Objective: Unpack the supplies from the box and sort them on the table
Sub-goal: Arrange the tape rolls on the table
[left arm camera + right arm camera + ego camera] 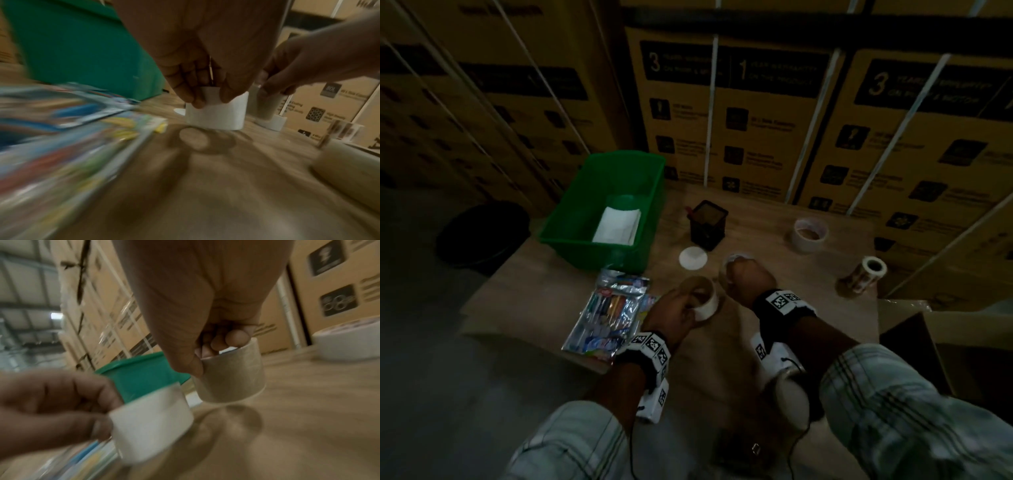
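— White tape first: what is the left hand [677,310] doing with it?
— It is pinching a white tape roll [704,297] by the rim, fingers inside the core and thumb on the outer wall. The left wrist view is showing the roll hanging just above the wooden table [784,301], with its shadow underneath.
— And the right hand [748,278]?
— It is gripping a brownish clear tape roll [230,378] the same way — fingertips hooked into the core, thumb outside — at about one o'clock from the white roll, also lifted off the surface.
— What is lying at nine o'clock of the left hand?
— A shiny packet of coloured pens [608,313] is lying flat, near the table's left edge.
— And the box?
— An open cardboard box [928,339] is sitting at three o'clock, by the right forearm; its inside is too dark to read.
— Farther out?
— At twelve o'clock a small white disc [692,258] is lying flat, with a black mesh holder [709,224] standing just beyond it. At eleven o'clock a green bin [606,209] is holding white paper [617,226]. At two o'clock another tape roll [810,234] is lying flat, and a printed roll [864,279] is resting on its side near the right edge — both well apart from the hands.
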